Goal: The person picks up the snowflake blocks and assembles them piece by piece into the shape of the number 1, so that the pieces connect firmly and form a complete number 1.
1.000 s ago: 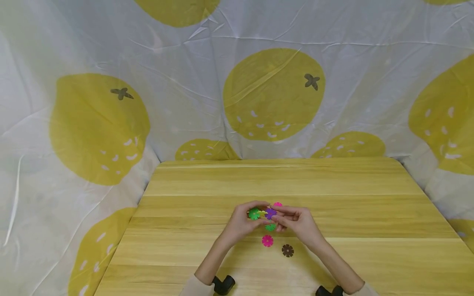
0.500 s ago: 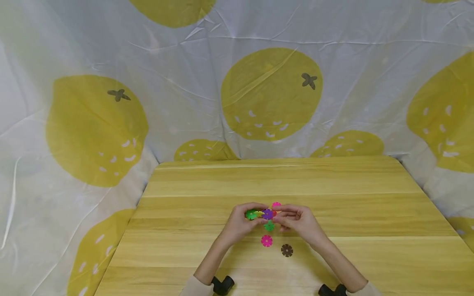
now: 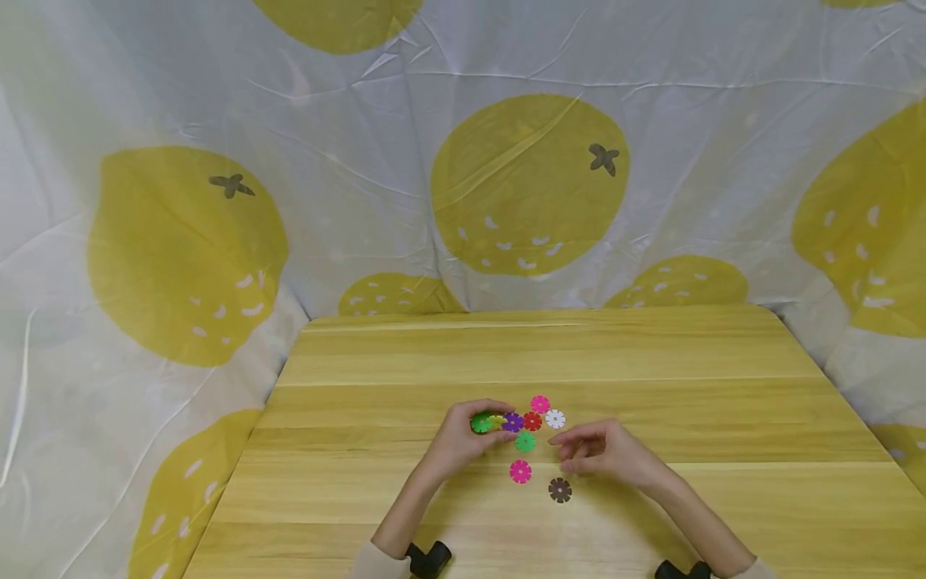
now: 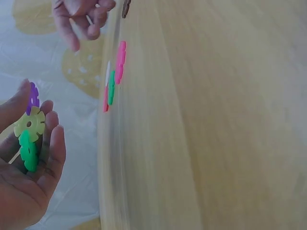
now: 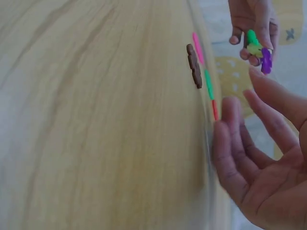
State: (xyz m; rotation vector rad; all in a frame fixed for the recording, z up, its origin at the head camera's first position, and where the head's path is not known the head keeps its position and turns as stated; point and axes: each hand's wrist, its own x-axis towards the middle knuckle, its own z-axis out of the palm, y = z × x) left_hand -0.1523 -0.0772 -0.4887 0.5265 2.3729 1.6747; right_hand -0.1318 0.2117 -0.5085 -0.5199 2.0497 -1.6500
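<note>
My left hand (image 3: 454, 444) holds a short chain of interlocking snowflake discs between thumb and fingers. A green disc (image 4: 29, 152) sits deepest in the hand, a yellow disc (image 4: 29, 124) joins it in the middle, and a purple disc (image 3: 512, 423) forms the outer end. My right hand (image 3: 615, 457) hovers to the right with loosely bent fingers and nothing between them. Nearest to it are a white disc (image 3: 555, 419) and a brown disc (image 3: 560, 490). Beside the chain's purple end lies a red disc (image 3: 532, 421).
On the wooden table (image 3: 347, 482) also lie a loose green disc (image 3: 525, 441), a pink disc (image 3: 520, 472) in front of it, and another pink disc (image 3: 540, 404) farther back. A lemon-print curtain (image 3: 362, 177) hangs behind the table and along its sides.
My right hand has let go of the purple end of the chain and moved right and toward me. The left hand has shifted slightly left with the chain, uncovering the red and white discs.
</note>
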